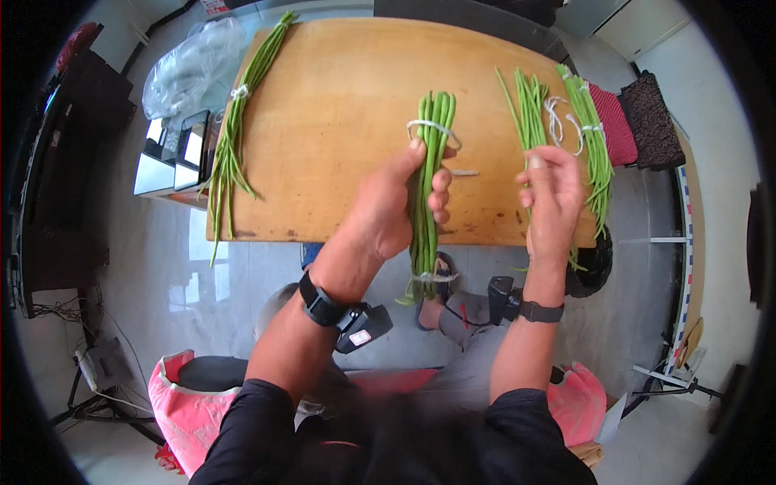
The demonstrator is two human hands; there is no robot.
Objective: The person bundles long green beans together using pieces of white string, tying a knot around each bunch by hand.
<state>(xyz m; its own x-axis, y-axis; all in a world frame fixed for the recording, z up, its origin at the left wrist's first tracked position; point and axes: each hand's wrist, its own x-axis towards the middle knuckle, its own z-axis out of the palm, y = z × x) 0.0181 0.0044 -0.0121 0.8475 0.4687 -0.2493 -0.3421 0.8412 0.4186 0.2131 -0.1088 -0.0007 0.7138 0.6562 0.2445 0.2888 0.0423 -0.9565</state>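
My left hand [403, 197] grips a bundle of long green beans [431, 182] upright over the table's front edge. A loose white tie [434, 125] rings the bundle near its top, and another pale tie [435, 277] goes round its lower end. My right hand [550, 182] is over a loose pile of long beans [530, 112] at the right; thumb and index finger are together, and whether they pinch a bean cannot be told. White strings [556, 124] lie beside that pile. A tied bean bundle [588, 121] lies at the table's right edge, another [242, 115] along its left edge.
The wooden table [357, 79] spans the view, with a short white piece [465, 173] on it. A clear plastic bag [194, 70] and a glossy box [176, 157] stand left of it. A black bag [591, 267] sits below the right corner, near fabric-covered seats [612, 124].
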